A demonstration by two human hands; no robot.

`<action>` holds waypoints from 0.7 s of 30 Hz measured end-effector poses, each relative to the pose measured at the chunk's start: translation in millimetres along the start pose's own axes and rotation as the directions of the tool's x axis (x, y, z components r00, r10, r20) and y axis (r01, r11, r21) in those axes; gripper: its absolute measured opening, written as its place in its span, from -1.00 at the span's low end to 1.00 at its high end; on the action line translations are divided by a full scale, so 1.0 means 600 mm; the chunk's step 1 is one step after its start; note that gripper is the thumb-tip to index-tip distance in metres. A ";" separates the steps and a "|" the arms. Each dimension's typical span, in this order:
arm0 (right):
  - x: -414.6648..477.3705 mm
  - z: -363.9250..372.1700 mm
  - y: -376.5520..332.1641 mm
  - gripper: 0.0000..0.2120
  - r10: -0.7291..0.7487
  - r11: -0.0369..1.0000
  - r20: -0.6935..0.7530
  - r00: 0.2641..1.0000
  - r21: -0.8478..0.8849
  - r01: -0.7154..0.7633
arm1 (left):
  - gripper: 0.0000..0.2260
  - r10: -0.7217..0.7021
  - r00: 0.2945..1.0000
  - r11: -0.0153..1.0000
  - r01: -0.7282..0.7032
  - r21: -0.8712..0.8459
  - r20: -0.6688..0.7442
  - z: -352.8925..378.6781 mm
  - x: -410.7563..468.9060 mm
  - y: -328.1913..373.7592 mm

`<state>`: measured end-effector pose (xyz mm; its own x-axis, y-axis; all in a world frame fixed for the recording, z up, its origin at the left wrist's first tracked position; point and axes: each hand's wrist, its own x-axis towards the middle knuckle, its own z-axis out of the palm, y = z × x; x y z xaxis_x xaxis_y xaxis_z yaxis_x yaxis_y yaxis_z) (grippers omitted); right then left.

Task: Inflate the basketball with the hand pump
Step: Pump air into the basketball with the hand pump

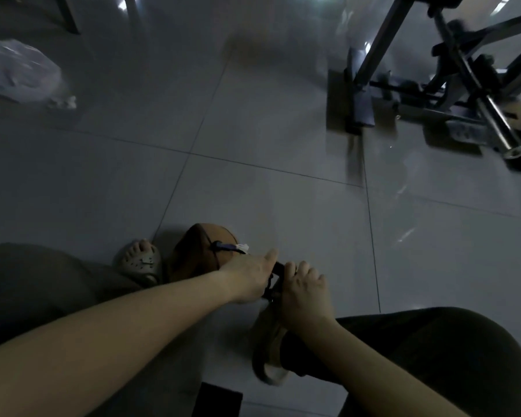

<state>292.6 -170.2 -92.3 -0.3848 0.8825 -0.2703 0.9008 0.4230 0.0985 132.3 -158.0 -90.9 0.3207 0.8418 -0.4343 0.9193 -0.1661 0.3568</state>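
Dim view down at a grey tiled floor (pixel 253 130). A brown basketball (pixel 193 254) sits on it just beside the left foot's clog (pixel 140 261). Over the ball, both hands clasp a black pump (pixel 276 270): the left hand (pixel 250 276) wraps it with thumb straight, and the right hand (pixel 304 291) curls round it. A metal frame (pixel 463 85) stands far right.
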 end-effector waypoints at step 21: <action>0.027 -0.125 0.011 -0.81 -0.186 0.982 -0.417 0.890 -0.099 0.158 | -0.49 -0.604 0.796 0.797 0.601 -0.059 -0.046 0.109 -0.017 -0.198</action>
<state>277.1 -137.7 -24.5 -0.5935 0.7925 0.1402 0.8039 0.5758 0.1490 34.5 -180.6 -182.8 -0.3104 0.7939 -0.5228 0.9119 0.4040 0.0722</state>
